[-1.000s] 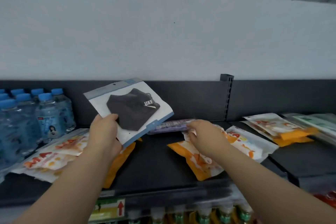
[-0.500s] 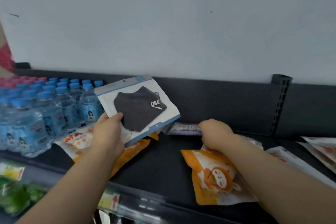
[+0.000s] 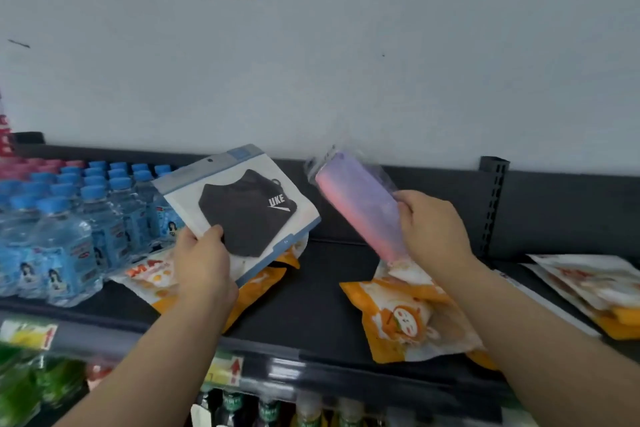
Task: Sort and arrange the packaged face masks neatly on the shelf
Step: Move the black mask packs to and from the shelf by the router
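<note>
My left hand (image 3: 202, 265) grips the lower corner of a white and blue pack holding a black face mask (image 3: 242, 208), raised above the black shelf (image 3: 311, 291). My right hand (image 3: 433, 229) holds a clear pack of pink-purple masks (image 3: 356, 208) lifted off the shelf and tilted up to the left. Orange and white mask packs lie flat on the shelf: one stack under the black mask pack (image 3: 156, 279), one below my right hand (image 3: 408, 319), and more at the far right (image 3: 595, 288).
Shrink-wrapped water bottles with blue caps (image 3: 69, 218) fill the shelf's left end. A black upright bracket (image 3: 491, 204) divides the shelf at right. Green bottles (image 3: 31, 388) and price labels (image 3: 225, 371) sit on the lower level. A white wall rises behind.
My right hand has picked the purple mask pack up from the back of the shelf and raised it. The left hand still holds the black mask pack. The view has tilted upward.
</note>
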